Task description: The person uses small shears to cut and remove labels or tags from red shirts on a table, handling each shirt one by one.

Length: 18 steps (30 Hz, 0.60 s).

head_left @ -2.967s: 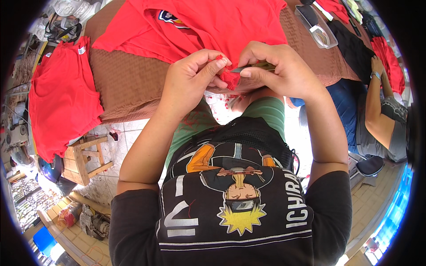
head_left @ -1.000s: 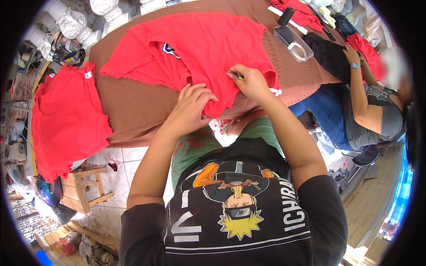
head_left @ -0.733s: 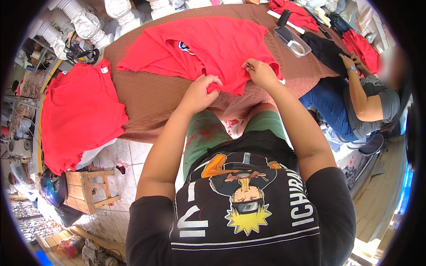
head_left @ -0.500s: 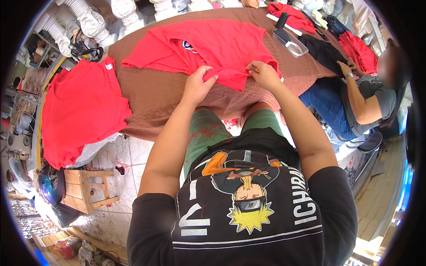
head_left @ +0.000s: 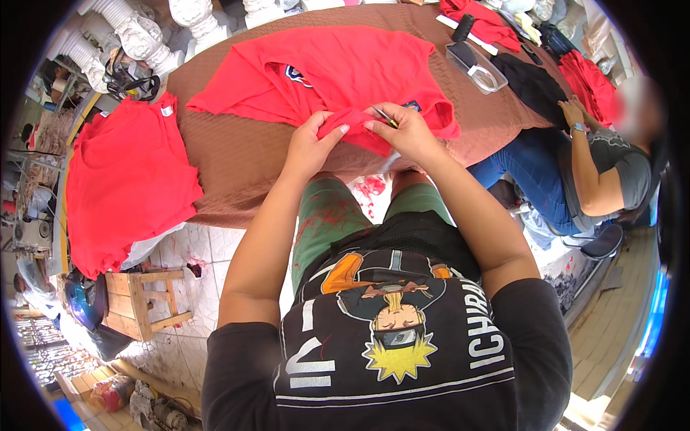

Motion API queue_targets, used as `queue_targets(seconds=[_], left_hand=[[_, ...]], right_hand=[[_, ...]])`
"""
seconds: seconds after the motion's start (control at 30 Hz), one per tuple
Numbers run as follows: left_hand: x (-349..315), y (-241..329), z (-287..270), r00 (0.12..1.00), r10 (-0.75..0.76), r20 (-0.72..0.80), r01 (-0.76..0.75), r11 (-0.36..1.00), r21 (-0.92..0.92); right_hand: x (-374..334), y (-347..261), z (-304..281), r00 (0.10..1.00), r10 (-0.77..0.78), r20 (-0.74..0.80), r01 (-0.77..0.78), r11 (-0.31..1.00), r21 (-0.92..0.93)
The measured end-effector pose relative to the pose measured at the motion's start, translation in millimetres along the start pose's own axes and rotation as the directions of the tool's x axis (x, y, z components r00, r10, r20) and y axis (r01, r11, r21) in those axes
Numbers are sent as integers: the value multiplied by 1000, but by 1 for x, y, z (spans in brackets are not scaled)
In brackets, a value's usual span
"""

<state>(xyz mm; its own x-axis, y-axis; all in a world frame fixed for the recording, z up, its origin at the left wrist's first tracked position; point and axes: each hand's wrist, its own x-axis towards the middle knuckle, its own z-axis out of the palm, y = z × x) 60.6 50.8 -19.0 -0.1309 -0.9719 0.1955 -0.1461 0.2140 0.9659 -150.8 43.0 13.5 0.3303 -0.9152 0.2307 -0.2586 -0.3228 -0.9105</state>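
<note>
A red shirt (head_left: 345, 68) with a small badge lies spread over the brown-covered table. My left hand (head_left: 315, 141) is closed, pinching a gathered fold of the shirt near the table's front edge. Opposite it, my right hand (head_left: 404, 133) grips the same fold between thumb and fingers. A small dark, pointed tool (head_left: 386, 117) with a bit of yellow, apparently thread snips, also sits in the right hand, its tip pointing away from me. A dark label (head_left: 411, 105) shows on the red cloth just beyond that hand. The bunched cloth hides the pinched edge.
Piled red garments (head_left: 133, 183) hang over the table's left end. A clear plastic box (head_left: 489, 77), a black garment (head_left: 530, 82) and more red cloth lie to the right, where another person (head_left: 607, 161) sits. A wooden stool (head_left: 136, 305) stands lower left; white columns (head_left: 198, 21) line the back.
Both hands have drawn closer together on the fold, the right one moving left. The dark tool and the label now show more plainly. My view has shifted slightly.
</note>
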Motion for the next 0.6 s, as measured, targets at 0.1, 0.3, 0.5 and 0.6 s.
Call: queue_targets(seconds=[0.1,0.3,0.5,0.6], left_hand=[[-6,28,4,988,141,-59,-131,980,150],[1,93,20,836,548,30,-356,500,790],[20,82,34,904,407,-129,-272,781,562],[22,86,36,944,303,-134,-277,944,179]], right_hand=[[8,-11,-5,995,95,-10,-93,988,121],[16,-21,-17,998,46,-35,-45,999,30],[23,-27,-26,997,74,-10,-74,997,-25],[24,-21,-34,996,40,-74,-35,997,68]])
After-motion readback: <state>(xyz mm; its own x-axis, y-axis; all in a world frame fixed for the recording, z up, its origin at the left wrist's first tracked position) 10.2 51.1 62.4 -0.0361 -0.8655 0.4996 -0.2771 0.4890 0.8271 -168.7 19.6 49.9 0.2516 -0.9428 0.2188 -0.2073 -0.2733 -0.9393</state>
